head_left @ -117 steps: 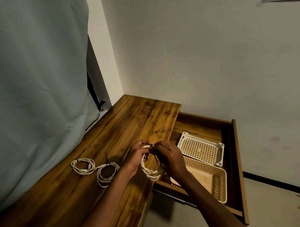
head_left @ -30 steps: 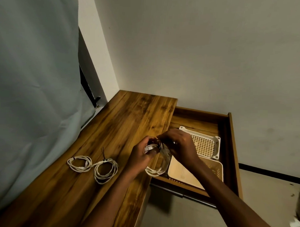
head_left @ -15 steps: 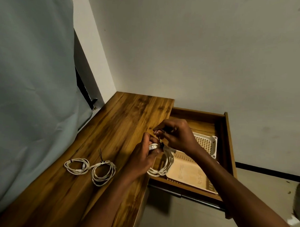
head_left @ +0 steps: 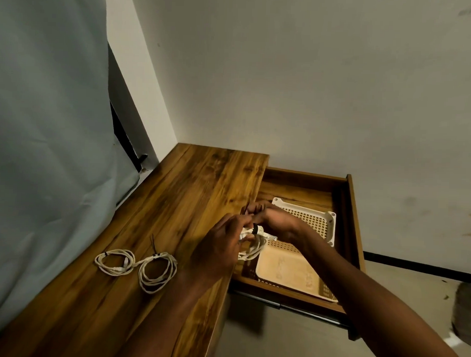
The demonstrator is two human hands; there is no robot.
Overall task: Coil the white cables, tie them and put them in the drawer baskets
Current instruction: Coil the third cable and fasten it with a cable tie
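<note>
My left hand [head_left: 221, 247] grips a coiled white cable [head_left: 253, 248] at the desk's right edge, above the open drawer. A dark tie wraps the top of that coil. My right hand [head_left: 273, 219] pinches the tie's end just behind the coil. Two more coiled white cables lie tied on the wooden desk: one [head_left: 115, 262] to the left, one [head_left: 156, 271] beside it with a black tie tail sticking up. Two cream perforated baskets sit in the drawer, a near one [head_left: 287, 271] and a far one [head_left: 315, 221].
The wooden drawer [head_left: 353, 214] juts out to the right of the desk [head_left: 191, 192], over the floor. A grey-blue curtain [head_left: 44, 118] hangs along the desk's left side. A plain wall stands behind.
The head camera has shifted slightly. My right hand has drawn the tie back and leftward away from the coil, and the coil in my left hand now hangs lower over the near basket's corner.
</note>
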